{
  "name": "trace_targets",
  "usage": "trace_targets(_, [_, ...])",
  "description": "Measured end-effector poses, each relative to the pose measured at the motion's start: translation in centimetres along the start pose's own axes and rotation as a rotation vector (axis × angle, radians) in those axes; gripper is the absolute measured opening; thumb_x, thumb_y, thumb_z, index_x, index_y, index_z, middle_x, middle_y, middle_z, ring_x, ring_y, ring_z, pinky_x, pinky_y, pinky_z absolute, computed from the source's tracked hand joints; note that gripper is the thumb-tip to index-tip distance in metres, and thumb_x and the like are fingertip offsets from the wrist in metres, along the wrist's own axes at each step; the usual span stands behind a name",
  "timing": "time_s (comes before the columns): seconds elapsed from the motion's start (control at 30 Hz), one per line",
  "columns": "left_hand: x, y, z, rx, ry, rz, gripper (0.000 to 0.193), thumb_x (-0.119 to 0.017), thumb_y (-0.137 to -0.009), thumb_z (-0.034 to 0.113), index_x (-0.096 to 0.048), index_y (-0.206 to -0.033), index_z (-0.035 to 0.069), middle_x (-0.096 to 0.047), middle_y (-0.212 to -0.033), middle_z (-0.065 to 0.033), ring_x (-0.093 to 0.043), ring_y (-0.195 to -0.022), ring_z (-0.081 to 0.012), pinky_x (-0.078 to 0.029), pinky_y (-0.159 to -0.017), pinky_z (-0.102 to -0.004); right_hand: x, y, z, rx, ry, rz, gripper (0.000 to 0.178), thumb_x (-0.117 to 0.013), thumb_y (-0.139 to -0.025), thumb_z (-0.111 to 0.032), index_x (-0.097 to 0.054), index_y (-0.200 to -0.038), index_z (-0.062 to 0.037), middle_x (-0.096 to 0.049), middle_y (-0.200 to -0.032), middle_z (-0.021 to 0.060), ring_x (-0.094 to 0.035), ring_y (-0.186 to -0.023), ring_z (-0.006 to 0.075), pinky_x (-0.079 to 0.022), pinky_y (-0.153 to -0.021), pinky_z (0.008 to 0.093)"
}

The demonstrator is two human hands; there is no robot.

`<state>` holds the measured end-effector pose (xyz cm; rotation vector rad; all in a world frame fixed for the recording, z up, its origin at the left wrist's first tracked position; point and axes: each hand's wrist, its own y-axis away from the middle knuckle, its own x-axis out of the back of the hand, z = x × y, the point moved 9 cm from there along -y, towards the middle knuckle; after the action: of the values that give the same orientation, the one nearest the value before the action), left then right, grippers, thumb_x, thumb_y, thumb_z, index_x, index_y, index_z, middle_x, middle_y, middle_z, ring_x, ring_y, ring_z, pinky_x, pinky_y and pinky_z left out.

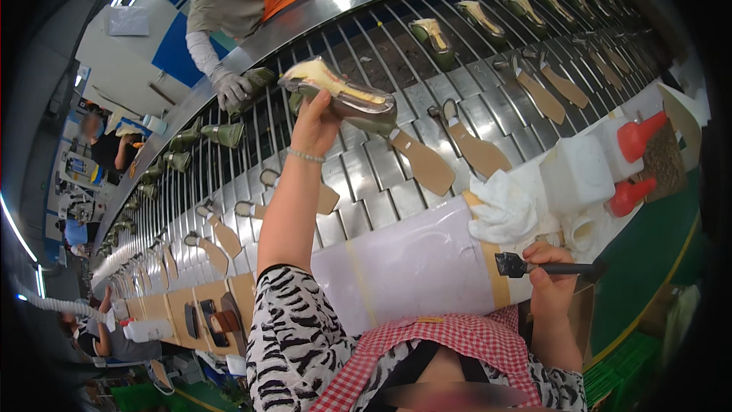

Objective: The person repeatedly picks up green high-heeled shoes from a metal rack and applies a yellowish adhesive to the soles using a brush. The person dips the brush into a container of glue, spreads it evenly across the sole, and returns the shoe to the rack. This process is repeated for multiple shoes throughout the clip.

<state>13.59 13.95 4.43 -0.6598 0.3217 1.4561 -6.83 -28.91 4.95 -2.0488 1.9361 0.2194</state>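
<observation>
My left hand (pixel 314 123) reaches over the conveyor and grips a green shoe upper on a last (pixel 367 113), its cream underside turned up. Low at the right, my right hand (pixel 550 278) is closed around the dark handle of a brush (pixel 512 265) with a black head pointing left. The brush is above the lilac-covered bench (pixel 404 259), apart from the shoe. Tan flat soles (pixel 423 164) lie on the conveyor's metal slats just beyond the bench, near the held shoe.
Across the conveyor (pixel 366 168), a co-worker's gloved hand (pixel 231 88) touches another green shoe (pixel 259 78). More lasted shoes (pixel 435 38) line the far rods. A white cloth (pixel 503 206) and white bottles with red caps (pixel 640 137) stand at the bench's right.
</observation>
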Motion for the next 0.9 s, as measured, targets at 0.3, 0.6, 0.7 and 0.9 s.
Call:
trace_targets(0.3, [8.9, -14.7, -6.5, 0.071, -0.166, -0.033, 0.047, -0.073, -0.078, 0.003, -0.053, -0.120, 0.004, -0.061, -0.116, -0.0059, -0.055, -0.110, -0.0201, -0.039, -0.099, -0.0363, 0.8, -3.1, -0.5, 0.034, 0.123, 0.080, 0.027, -0.080, -0.074, -0.017, -0.063, -0.089, -0.0019, -0.063, -0.087, 0.0111, -0.058, -0.091, 0.0257, -0.044, -0.082, 0.0356])
trace_targets(0.6, [0.2, -6.8, -6.1, 0.016, -0.701, 0.264, 0.036, -0.067, -0.086, 0.016, -0.058, -0.118, 0.002, -0.062, -0.108, -0.0063, -0.059, -0.094, -0.0130, -0.047, -0.084, -0.0289, 3.1, -0.9, -4.8, 0.222, 0.259, 0.092, 0.027, -0.076, -0.081, -0.015, -0.062, -0.100, -0.0030, -0.059, -0.073, 0.0064, -0.057, -0.079, 0.0220, -0.045, -0.073, 0.0315])
trace_targets(0.7, [-11.9, 0.7, -9.8, 0.181, -0.324, -0.066, 0.027, -0.063, -0.091, 0.019, -0.061, -0.114, 0.004, -0.062, -0.107, -0.0035, -0.057, -0.094, -0.0111, -0.047, -0.080, -0.0279, 3.7, 1.2, -5.7, 0.294, 0.278, 0.123, 0.027, -0.071, -0.086, -0.014, -0.060, -0.107, -0.0019, -0.061, -0.089, 0.0142, -0.059, -0.075, 0.0183, -0.049, -0.067, 0.0268])
trace_targets(0.9, [-22.8, 11.8, -20.6, 0.708, 0.140, -0.123, 0.028, -0.059, -0.093, 0.031, -0.062, -0.105, 0.006, -0.057, -0.092, 0.0003, -0.054, -0.085, -0.0116, -0.045, -0.082, -0.0286, 3.4, 5.1, -8.3, 0.464, 0.434, 0.040, 0.022, -0.065, -0.089, -0.011, -0.059, -0.108, 0.0002, -0.060, -0.095, 0.0193, -0.062, -0.072, 0.0171, -0.052, -0.063, 0.0251])
